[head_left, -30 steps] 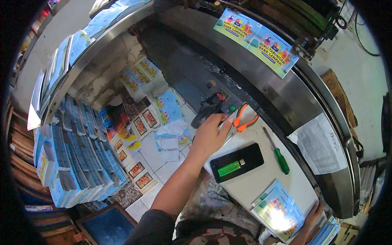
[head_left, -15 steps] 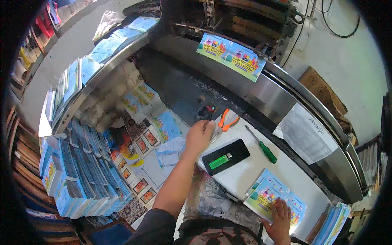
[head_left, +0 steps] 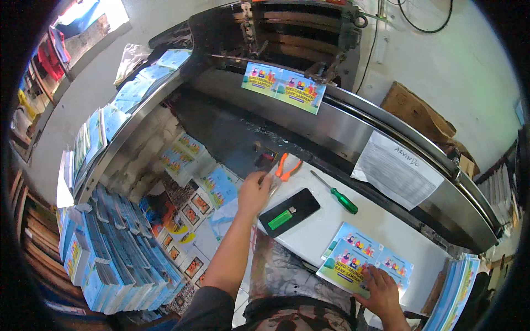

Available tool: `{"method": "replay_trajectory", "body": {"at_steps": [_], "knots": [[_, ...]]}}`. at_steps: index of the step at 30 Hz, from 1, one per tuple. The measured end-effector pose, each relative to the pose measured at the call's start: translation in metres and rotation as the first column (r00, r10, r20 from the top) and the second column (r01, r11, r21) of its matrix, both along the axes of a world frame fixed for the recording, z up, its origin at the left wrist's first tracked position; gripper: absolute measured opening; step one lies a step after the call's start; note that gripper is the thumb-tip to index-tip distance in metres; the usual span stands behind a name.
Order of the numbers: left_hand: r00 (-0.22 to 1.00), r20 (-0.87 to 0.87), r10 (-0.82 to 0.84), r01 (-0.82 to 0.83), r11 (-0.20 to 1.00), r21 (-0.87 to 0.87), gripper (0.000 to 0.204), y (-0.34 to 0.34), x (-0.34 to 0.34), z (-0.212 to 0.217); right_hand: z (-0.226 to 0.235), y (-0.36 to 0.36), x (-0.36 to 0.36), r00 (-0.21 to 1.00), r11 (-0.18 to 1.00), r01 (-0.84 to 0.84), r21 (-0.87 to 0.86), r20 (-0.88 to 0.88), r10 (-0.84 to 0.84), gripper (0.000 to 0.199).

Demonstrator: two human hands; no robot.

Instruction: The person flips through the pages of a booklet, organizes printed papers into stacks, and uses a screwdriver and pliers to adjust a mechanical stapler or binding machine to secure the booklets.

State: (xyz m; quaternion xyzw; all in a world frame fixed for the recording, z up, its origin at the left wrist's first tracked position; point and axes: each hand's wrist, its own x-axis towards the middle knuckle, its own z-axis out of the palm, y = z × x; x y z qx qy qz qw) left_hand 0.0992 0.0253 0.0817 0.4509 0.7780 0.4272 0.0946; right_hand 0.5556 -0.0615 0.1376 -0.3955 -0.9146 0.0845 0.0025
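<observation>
white table (head_left: 381, 226) | on it: black phone (head_left: 289, 212), green-handled screwdriver (head_left: 337, 194), orange pliers (head_left: 287, 165), printed leaflets (head_left: 361, 262)

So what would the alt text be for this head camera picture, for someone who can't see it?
Looking down at a white worktable, a person's left hand reaches toward orange-handled pliers, while the right hand presses on colourful printed sheets. A black phone with a green lighter on it and a green screwdriver lie between.

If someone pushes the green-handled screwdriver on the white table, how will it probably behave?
The green-handled screwdriver lies flat on the white table, clear of both hands, so it probably cannot tip. Its handle looks rounded, so a sideways push may roll it. The thin metal shaft looks stiff, and the smooth tabletop would likely let it slide easily.
</observation>
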Motion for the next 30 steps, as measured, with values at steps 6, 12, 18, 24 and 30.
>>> {"method": "replay_trajectory", "body": {"at_steps": [6, 12, 18, 24, 30], "knots": [[0.996, 0.085, -0.003, 0.006, 0.999, -0.035, 0.031, 0.011, 0.012, 0.010, 0.025, 0.020, 0.022, 0.998, 0.963, 0.005, -0.268, -0.062, -0.022, 0.050], [0.998, 0.062, -0.023, 0.026, 0.999, -0.033, 0.031, 0.009, -0.002, -0.008, 0.070, 0.074, 0.017, 0.993, 0.948, 0.051, -0.313, 0.114, -0.016, 0.019], [1.000, -0.021, -0.011, 0.011, 1.000, 0.013, 0.031, 0.009, -0.005, -0.008, 0.192, 0.207, -0.005, 0.889, 0.773, 0.363, 0.520, -0.443, -0.119, 0.032], [1.000, -0.010, 0.000, 0.000, 1.000, 0.017, 0.029, 0.017, 0.007, -0.003, 0.163, 0.300, -0.081, 0.974, 0.492, 0.195, 0.849, -0.225, 0.002, 0.046], [0.999, -0.044, 0.005, -0.003, 0.999, 0.042, 0.029, 0.018, -0.001, -0.011, 0.037, 0.260, -0.087, 0.991, 0.835, 0.019, 0.550, -0.118, 0.055, 0.032]]}}
